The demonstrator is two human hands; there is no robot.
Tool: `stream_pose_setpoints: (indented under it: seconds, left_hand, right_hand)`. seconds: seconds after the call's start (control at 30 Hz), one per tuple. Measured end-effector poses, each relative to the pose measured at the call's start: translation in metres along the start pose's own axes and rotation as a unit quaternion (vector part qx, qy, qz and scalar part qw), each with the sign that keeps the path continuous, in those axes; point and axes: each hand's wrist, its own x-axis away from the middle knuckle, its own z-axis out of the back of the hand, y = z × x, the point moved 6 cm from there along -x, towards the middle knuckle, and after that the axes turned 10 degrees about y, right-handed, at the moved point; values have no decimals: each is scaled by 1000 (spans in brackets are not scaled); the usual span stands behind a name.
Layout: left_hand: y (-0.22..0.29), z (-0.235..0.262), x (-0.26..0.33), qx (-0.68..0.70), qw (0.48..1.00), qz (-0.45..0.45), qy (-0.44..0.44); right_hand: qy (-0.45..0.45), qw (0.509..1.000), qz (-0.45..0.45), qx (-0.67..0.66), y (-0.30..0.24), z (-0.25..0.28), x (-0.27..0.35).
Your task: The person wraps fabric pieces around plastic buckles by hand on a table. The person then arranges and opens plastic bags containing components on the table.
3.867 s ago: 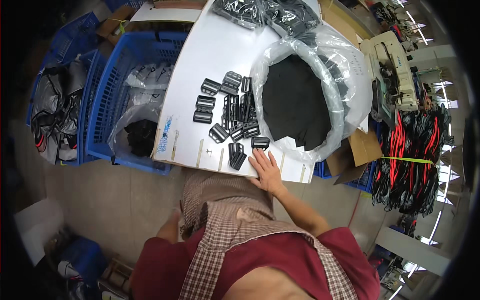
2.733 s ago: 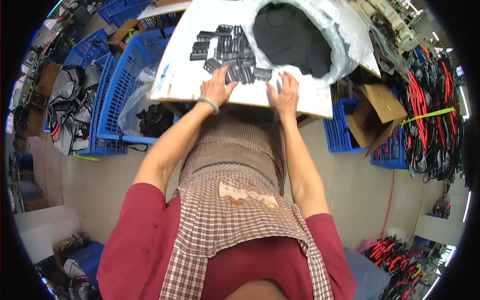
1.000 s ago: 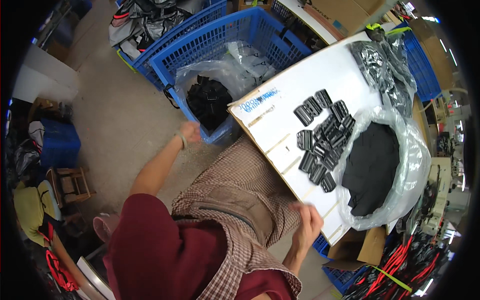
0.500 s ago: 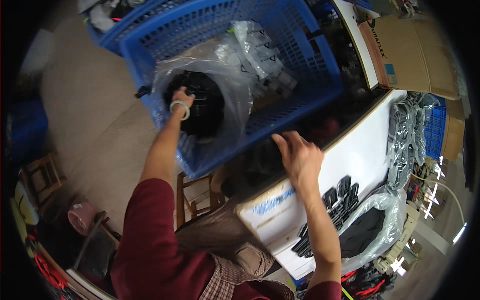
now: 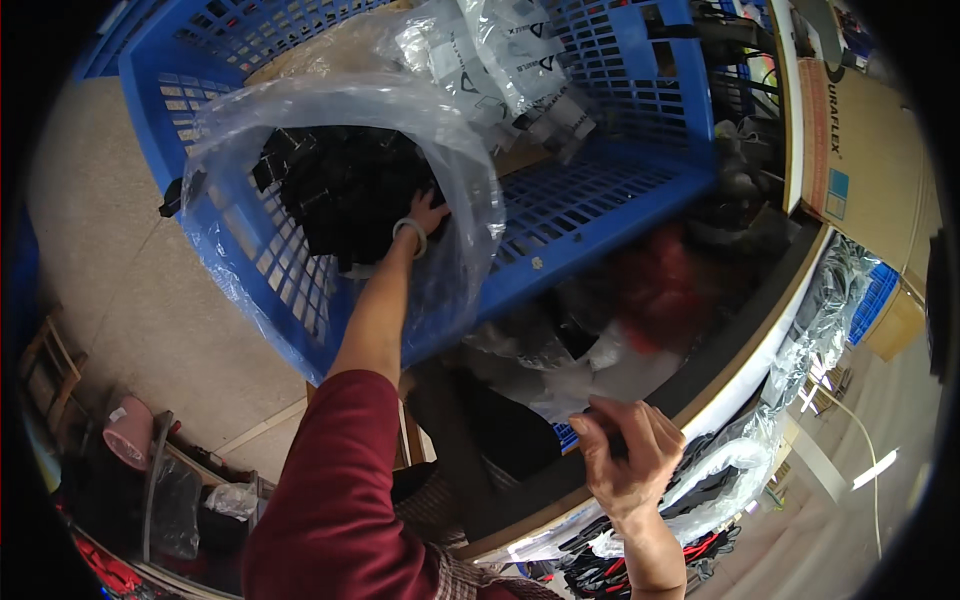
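Observation:
My left hand (image 5: 428,215), with a pale bangle at the wrist, reaches into a large clear plastic bag (image 5: 470,160). Its fingers are spread against a heap of small black pieces (image 5: 340,190), at the right side of the heap; the fingertips are partly hidden. The bag stands wide-mouthed in a blue plastic basket (image 5: 540,235). My right hand (image 5: 635,455) is at the edge of the white-topped table (image 5: 770,340), thumb apart from loosely curled fingers. I see nothing held in it.
Clear printed packets (image 5: 490,65) lie in the basket's far part. A cardboard box (image 5: 870,170) stands at the right, beyond a plastic-wrapped bundle (image 5: 825,300). Another clear bag (image 5: 740,460) rests on the table. A pink bin (image 5: 130,432) is at lower left.
The view has shifted closer over the basket. My left hand has moved from the heap's left part to its right side. My right hand stays by the table edge, its fingers more curled.

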Motion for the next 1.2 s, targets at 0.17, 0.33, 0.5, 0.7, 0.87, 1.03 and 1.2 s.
stream_pose_setpoints:
  seconds: [0.17,0.33,0.5,0.7,0.87,1.03,1.2]
  left_hand:
    - [128,91,72,130,988,80,-11]
    - [187,234,103,649,760,-36,-2]
    - [238,293,59,530,829,-17,177]
    - [259,251,103,450,882,-89,107]
    - [231,255,92,274,953,-50,123]
    - [191,210,150,186,971,-5,152]
    - [265,172,341,295,924,-173,171]
  right_hand:
    - [27,999,-12,37,7,5,0]
    - [26,1000,-9,14,-1,9,4]
    - [54,998,-16,-20,1,8,4]
    - [50,998,-28,14,4,10,6]
    - [73,997,-18,-3,0,9,9]
    - [94,995,1,24,2,17,9]
    - [81,996,-12,26,13,15,10]
